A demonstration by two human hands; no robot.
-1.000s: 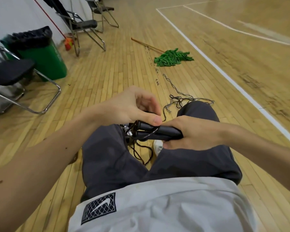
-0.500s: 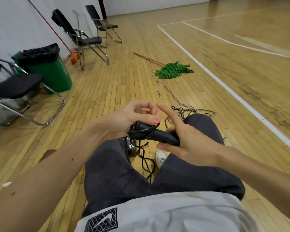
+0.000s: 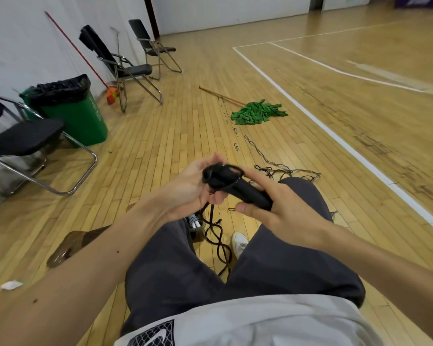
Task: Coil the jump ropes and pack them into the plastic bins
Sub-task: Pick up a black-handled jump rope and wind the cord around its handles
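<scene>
The right hand [image 3: 283, 208] is clamping the lower end of the two black handles [image 3: 245, 193] between thumb and fingers, holding them side by side as one bundle. The left hand [image 3: 190, 193] is curling round the top end of the handles, where a turn of cord [image 3: 218, 238] is lying looped over them. Below the handles the cord is hanging slack between the person's knees and twisting on itself down to the floor [image 3: 160, 146]; beyond the handles, more thin cord [image 3: 280, 168] is trailing loose across the boards. The handles are looking stiff, light and smooth, so they are giving the firm place to grip. The cord is looking limp and springy, likely to kink, tangle or slip off, so each turn is probably needing a finger pinning it against the handles. No bin is showing anywhere around the handles.
</scene>
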